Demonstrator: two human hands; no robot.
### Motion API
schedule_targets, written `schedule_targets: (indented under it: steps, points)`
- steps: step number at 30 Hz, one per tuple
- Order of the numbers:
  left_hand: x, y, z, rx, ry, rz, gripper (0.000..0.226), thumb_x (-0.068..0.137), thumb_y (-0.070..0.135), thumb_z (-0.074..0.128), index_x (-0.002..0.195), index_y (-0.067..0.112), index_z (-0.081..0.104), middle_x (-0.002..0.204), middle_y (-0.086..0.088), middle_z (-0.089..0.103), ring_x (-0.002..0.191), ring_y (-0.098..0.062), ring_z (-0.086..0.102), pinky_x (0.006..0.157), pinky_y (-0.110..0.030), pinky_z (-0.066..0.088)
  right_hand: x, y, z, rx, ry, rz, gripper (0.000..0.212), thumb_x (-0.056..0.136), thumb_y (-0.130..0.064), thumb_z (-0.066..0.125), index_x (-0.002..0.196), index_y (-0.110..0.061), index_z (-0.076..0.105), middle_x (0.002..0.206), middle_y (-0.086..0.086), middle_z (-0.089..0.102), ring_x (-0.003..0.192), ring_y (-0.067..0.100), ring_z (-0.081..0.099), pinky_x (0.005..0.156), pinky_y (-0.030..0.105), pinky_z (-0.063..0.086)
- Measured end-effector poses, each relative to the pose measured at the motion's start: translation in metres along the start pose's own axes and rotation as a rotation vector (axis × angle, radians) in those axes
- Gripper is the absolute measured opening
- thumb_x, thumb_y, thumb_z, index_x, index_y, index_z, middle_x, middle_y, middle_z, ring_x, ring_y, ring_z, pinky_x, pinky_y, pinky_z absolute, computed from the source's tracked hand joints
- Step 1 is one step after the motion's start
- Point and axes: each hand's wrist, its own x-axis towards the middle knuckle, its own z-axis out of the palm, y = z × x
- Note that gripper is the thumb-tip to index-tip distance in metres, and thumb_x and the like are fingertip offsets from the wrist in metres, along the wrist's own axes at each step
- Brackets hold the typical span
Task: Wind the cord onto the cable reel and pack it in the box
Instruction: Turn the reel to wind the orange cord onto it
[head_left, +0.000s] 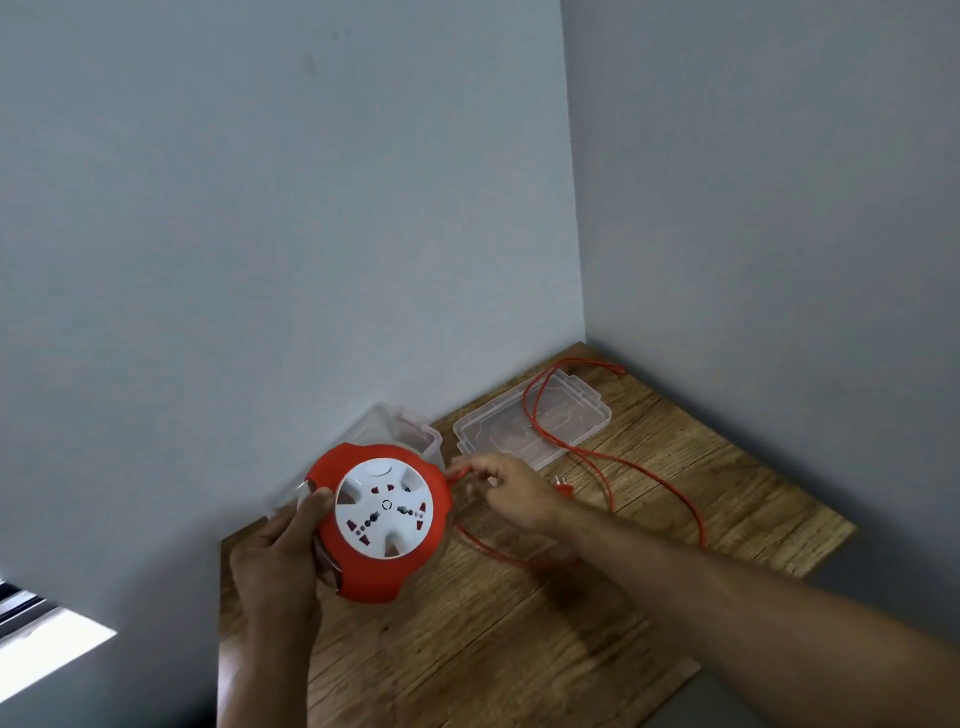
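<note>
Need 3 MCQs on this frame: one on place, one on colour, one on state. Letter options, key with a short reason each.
1. Where does the clear lid lie?
A. On the table, right of the box
B. Snapped onto the box
C. On the floor

2. What colour is the cord?
A. Black
B. Orange-red
C. White

3. How is the cable reel held?
A. Lying in the box
B. Gripped by the left hand, right hand pinching the cord at its rim
C. Untouched on the table

Key: 1 A, the lid sits flat on the wood with cord draped over it. 2 B, it matches the reel's housing. 3 B, left fingers wrap the reel's edge while most of the cord lies loose on the table.
</note>
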Motion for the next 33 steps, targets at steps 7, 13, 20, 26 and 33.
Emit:
schedule_targets:
  steps: [7,13,20,26,33]
  points:
    - [0.005,-0.014,-0.005,-0.002,-0.095,-0.066,0.008,0.084,0.024,0.078,0.082,0.018,0.083,0.078,-0.008,0.082,0.066,-0.026,0.079,0.053,-0.033,0.061,0.001,0.014,-0.003,-0.09,-0.1,-0.109,0.041,0.089,-0.014,0.07,0.125,-0.032,0.06,0.123,-0.01,0.064,0.103,0.003,0.063,0.09,0.028,0.055]
    - [0.007,-0.015,-0.003,-0.051,-0.105,-0.115,0.01,0.084,0.022,0.076,0.084,0.013,0.082,0.087,-0.015,0.081,0.077,-0.038,0.077,0.071,-0.048,0.063,0.002,0.012,0.005,0.15,-0.159,0.053,0.03,0.095,-0.002,0.056,0.102,-0.024,0.075,0.1,-0.001,0.075,0.097,0.019,0.069,0.092,0.04,0.054]
    - [0.007,-0.013,-0.007,0.007,-0.091,-0.142,0.014,0.086,0.019,0.076,0.091,0.007,0.08,0.088,-0.018,0.081,0.08,-0.041,0.075,0.07,-0.046,0.063,0.009,0.008,-0.008,0.235,0.123,0.013,0.031,0.093,-0.001,0.064,0.084,-0.029,0.075,0.081,-0.012,0.075,0.082,0.0,0.069,0.076,0.016,0.051]
    - [0.005,-0.01,-0.007,0.006,0.143,-0.158,0.009,0.065,0.045,0.083,0.068,0.037,0.081,0.063,0.012,0.077,0.052,-0.009,0.074,0.042,-0.024,0.052,0.008,0.01,-0.041,-0.439,0.097,-0.346,0.019,0.078,0.001,0.065,0.083,-0.014,0.075,0.086,-0.003,0.071,0.082,0.013,0.065,0.075,0.03,0.054]
    - [0.005,-0.011,-0.003,0.04,0.134,-0.1,0.036,0.061,0.052,0.084,0.072,0.018,0.079,0.056,0.007,0.074,0.05,-0.014,0.072,0.043,-0.025,0.052,0.012,0.013,-0.015,-0.67,-0.199,-0.215,0.032,0.089,-0.044,0.069,0.098,-0.015,0.077,0.091,0.002,0.072,0.096,0.016,0.057,0.082,0.03,0.045]
